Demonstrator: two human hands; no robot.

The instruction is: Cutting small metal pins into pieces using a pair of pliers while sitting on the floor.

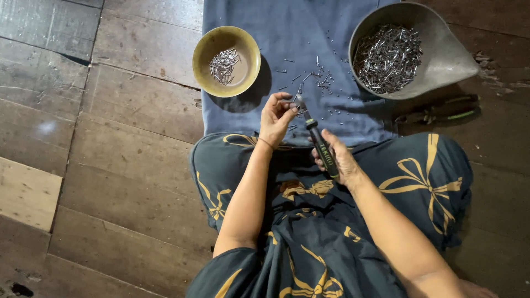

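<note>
While gripped — pliers (320,144) in right hand (341,161)

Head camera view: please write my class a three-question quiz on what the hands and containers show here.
1. True or false: the right hand holds a dark-handled tool.
2. Which container holds more small metal pieces: A, the yellow bowl; B, the grey scoop pan?
3. What lies under both containers?

Key:
1. True; its tip meets the left hand, whose fingers pinch at it.
2. B.
3. A blue cloth on the wooden floor.
</note>
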